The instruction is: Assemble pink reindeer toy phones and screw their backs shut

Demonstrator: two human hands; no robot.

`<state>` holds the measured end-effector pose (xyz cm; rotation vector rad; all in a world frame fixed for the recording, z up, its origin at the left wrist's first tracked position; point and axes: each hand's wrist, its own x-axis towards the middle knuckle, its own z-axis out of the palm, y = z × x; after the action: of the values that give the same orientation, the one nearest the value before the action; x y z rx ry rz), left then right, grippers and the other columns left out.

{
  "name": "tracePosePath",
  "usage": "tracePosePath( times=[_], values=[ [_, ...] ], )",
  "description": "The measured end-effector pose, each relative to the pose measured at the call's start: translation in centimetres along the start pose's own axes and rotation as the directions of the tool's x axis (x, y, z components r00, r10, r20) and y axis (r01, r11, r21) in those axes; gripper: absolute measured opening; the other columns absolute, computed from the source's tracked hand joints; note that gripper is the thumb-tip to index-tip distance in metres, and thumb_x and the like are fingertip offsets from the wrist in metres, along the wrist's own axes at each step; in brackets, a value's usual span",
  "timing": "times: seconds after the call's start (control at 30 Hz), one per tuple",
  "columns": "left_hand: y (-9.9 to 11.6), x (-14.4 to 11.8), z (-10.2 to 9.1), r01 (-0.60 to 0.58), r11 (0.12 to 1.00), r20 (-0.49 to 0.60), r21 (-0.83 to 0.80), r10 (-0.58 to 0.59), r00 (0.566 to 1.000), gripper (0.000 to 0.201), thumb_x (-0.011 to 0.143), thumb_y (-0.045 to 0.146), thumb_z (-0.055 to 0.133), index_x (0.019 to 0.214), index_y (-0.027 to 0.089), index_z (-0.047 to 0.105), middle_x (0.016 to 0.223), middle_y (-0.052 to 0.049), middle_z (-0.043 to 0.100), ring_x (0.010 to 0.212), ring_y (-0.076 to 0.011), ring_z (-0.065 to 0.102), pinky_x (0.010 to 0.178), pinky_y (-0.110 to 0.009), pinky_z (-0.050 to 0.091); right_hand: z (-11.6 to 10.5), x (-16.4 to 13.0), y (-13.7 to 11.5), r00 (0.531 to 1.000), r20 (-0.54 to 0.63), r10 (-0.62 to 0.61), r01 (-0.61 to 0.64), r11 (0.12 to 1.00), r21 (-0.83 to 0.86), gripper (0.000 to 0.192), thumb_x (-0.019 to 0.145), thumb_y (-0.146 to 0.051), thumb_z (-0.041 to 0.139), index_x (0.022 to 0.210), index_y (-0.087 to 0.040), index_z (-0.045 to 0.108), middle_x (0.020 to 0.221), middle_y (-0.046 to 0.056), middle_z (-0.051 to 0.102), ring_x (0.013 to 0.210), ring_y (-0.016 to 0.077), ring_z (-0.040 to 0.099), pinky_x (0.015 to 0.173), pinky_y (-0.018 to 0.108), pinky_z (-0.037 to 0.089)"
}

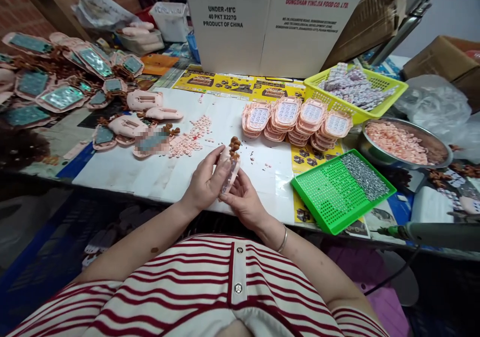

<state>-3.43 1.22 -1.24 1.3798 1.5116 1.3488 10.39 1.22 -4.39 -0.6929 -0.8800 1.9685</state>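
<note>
1. Striped shirt (210,297) fills the bottom edge, nearest the camera; both forearms reach out from it over the table (123,172).
2. Left hand (204,182) and right hand (243,202) meet at the table's near edge, both closed around one pink toy phone (229,169), held upright between them.
3. Left grip is clamped on the phone's side, fingers curled over its top; right grip is clamped on its lower end from below.
4. A brown bear (235,146) tops the phone.
5. Loose pink buttons (193,137) lie just beyond the hands.
6. Stacked pink phones (296,117) sit farther right.
7. A green tray (343,189) lies right of the hands, silver bits in its far corner.
8. Behind it, a metal bowl (407,147) holds pink pieces and a yellow basket (356,89) holds small packets.
9. A bracelet (284,238) circles the right wrist.
</note>
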Motion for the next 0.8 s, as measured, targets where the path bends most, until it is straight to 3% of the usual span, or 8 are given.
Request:
tracePosePath(
  times=[0.13,0.23,0.33,0.5,0.6,0.7,0.8],
  values=[
    [0.2,-0.4,0.8,0.077,0.983,0.036,-0.166,-0.071,0.997,0.063,0.091,0.052,0.068,0.143,0.019,0.056,0.146,-0.014,0.06,0.137,-0.0298,0.054,0.117,-0.039,0.038,-0.2,0.0,0.2,1.0,0.003,-0.019,0.019,1.0,0.0,0.1,0.058,-0.024,0.095,0.145,-0.034,0.047,0.147,0.005,0.058,0.131,0.0209,0.058,0.12,0.043,0.045],
    [0.3,-0.3,1.1,0.17,0.932,0.112,-0.319,-0.14,0.984,0.061,0.087,0.045,0.075,0.14,0.02,0.058,0.146,-0.012,0.06,0.138,-0.0286,0.053,0.117,-0.037,0.038,-0.3,-0.1,0.3,0.999,-0.01,-0.039,0.039,0.999,-0.022,0.1,0.059,-0.028,0.095,0.146,-0.035,0.045,0.15,0.005,0.056,0.129,0.0206,0.059,0.118,0.044,0.047],
    [0.5,-0.2,1.4,0.23,0.883,0.122,-0.409,-0.197,0.973,0.057,0.087,0.042,0.076,0.137,0.022,0.06,0.145,-0.01,0.061,0.139,-0.0267,0.052,0.117,-0.035,0.038,-0.3,-0.1,0.4,0.999,-0.003,-0.051,0.051,0.997,-0.051,0.1,0.06,-0.031,0.095,0.146,-0.037,0.044,0.151,0.005,0.054,0.125,0.0205,0.062,0.115,0.045,0.05],
    [0.7,-0.4,1.5,0.263,0.883,0.098,-0.389,-0.245,0.965,0.059,0.086,0.047,0.077,0.138,0.024,0.06,0.146,-0.009,0.06,0.139,-0.0259,0.052,0.118,-0.036,0.037,-0.4,-0.1,0.5,0.999,0.015,-0.044,0.045,0.997,-0.069,0.098,0.061,-0.03,0.095,0.145,-0.035,0.045,0.149,0.006,0.054,0.125,0.0206,0.062,0.114,0.044,0.051],
    [0.5,-0.5,0.9,0.309,0.868,0.166,-0.388,-0.264,0.95,0.062,0.088,0.05,0.073,0.143,0.027,0.058,0.154,-0.006,0.054,0.148,-0.0241,0.044,0.122,-0.033,0.032,-0.7,-0.1,0.5,1.0,0.009,-0.029,0.03,0.996,-0.089,0.1,0.059,-0.03,0.095,0.146,-0.033,0.045,0.146,0.007,0.056,0.125,0.0209,0.062,0.114,0.043,0.05],
    [0.1,-0.3,-0.1,0.401,0.768,0.303,-0.5,-0.278,0.911,0.057,0.091,0.051,0.07,0.143,0.029,0.06,0.157,-0.004,0.052,0.15,-0.0223,0.041,0.121,-0.033,0.035,-0.9,-0.2,0.3,1.0,0.013,-0.011,0.013,0.993,-0.114,0.098,0.061,-0.031,0.094,0.146,-0.032,0.046,0.142,0.007,0.059,0.125,0.0212,0.061,0.112,0.042,0.051],
    [-0.4,0.0,-1.2,0.467,0.644,0.371,-0.606,-0.29,0.882,0.056,0.08,0.043,0.083,0.131,0.025,0.068,0.141,-0.008,0.066,0.132,-0.0258,0.06,0.109,-0.036,0.049,-1.0,-0.5,-0.2,0.987,0.148,0.064,-0.041,0.988,-0.147,0.087,0.063,-0.033,0.093,0.141,-0.032,0.053,0.135,0.004,0.063,0.121,0.0208,0.062,0.108,0.04,0.053]
  ],
)
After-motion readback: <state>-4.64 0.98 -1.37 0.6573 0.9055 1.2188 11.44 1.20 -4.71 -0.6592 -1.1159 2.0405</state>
